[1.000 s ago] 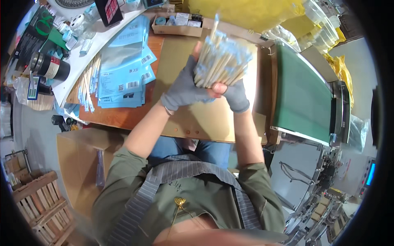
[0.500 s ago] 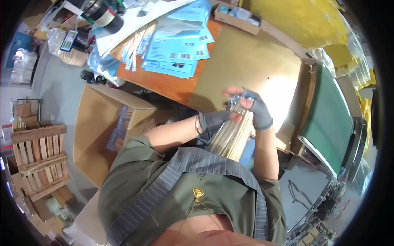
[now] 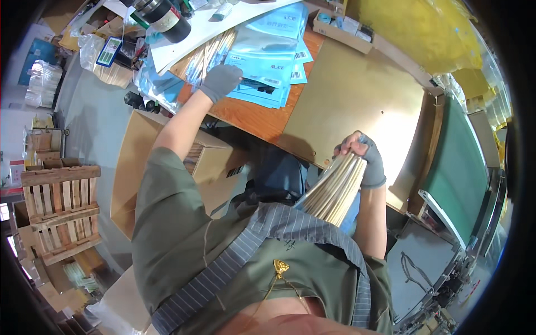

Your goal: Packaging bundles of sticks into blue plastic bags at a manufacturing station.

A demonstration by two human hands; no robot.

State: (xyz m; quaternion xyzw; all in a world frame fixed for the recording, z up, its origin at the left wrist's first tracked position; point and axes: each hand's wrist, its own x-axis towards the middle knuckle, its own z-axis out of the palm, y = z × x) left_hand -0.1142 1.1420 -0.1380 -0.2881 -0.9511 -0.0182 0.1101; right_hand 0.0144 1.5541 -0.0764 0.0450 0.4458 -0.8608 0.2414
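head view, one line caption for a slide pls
Gloved right hand grips a bundle of pale sticks while the gloved left hand reaches onto blue packets on the table.

Bright overhead light, glare on tan board (image 3: pixel 357 106), fisheye bending, dark vignetted corners

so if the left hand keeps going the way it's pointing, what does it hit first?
Likely the blue packets on the wooden table: the left hand hovers at or on their edge, fingers aimed across them. Depth is unclear.

Pouches (image 3: pixel 268 61) on desk (image 3: pixel 251 114) – carton (image 3: pixel 139 162) left, conveyor (image 3: pixel 458 173) right
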